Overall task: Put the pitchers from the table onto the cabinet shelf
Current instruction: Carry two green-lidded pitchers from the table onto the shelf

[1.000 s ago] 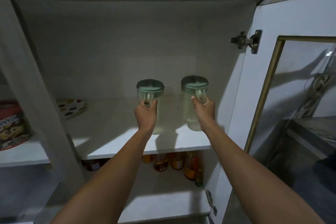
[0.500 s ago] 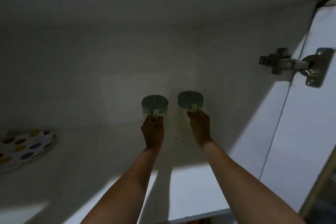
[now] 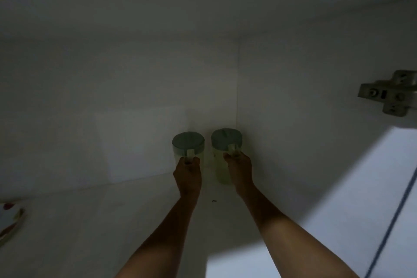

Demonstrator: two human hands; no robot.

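Two clear pitchers with green lids stand upright side by side deep in the cabinet, close to the back right corner. My left hand (image 3: 187, 175) grips the handle of the left pitcher (image 3: 188, 143). The right pitcher (image 3: 226, 140) has its handle held in my right hand (image 3: 240, 170). Both pitchers sit on the white shelf (image 3: 101, 221); their lower parts are partly hidden by my hands. The scene is dim.
A plate with coloured dots (image 3: 10, 221) lies at the shelf's far left edge. The cabinet's right side wall (image 3: 304, 142) runs close beside the right pitcher, with a metal door hinge (image 3: 390, 96) on it.
Both hands have pushed the pitchers deeper into the cabinet toward the back right corner. My head has moved closer, so the shelf's front edge and lower shelves have left the view.
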